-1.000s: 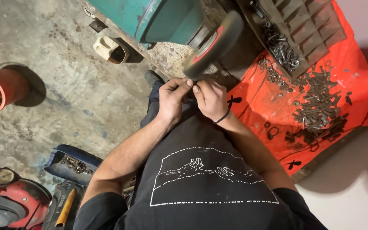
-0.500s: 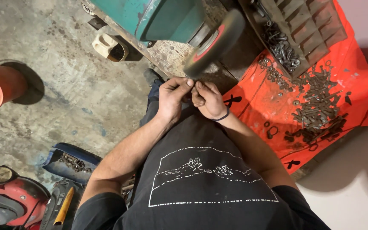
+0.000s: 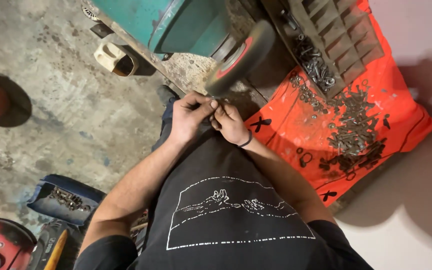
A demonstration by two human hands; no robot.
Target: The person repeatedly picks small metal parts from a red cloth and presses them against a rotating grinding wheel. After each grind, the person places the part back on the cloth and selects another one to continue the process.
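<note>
wheel: grinding wheel (image 3: 240, 59), dark rim with a red hub, mounted on the green machine (image 3: 176, 22); rim blurred, looks to be spinning
left hand: left hand (image 3: 190, 116) just below the wheel, fingers pinched narrow on a small workpiece (image 3: 214, 104) at the rim
right hand: right hand (image 3: 230, 123) touching the left, below the wheel, fingers curled tight on the same piece; black band at the wrist
workpiece: almost fully hidden by fingertips, can't tell its shape; sits at the wheel's lower edge
parts: pile of dark metal parts (image 3: 353, 130) on the orange sheet (image 3: 296, 125), right of the wheel
bin: blue bin (image 3: 61, 197) with more parts, well down-left of the wheel, on the concrete floor (image 3: 66, 115)
risk 1: bare fingertips nearly at the rim; a slip puts skin on the wheel
risk 2: piece is tiny, wheel could snatch and fling it
risk 3: friction heat could force a sudden let-go
</note>
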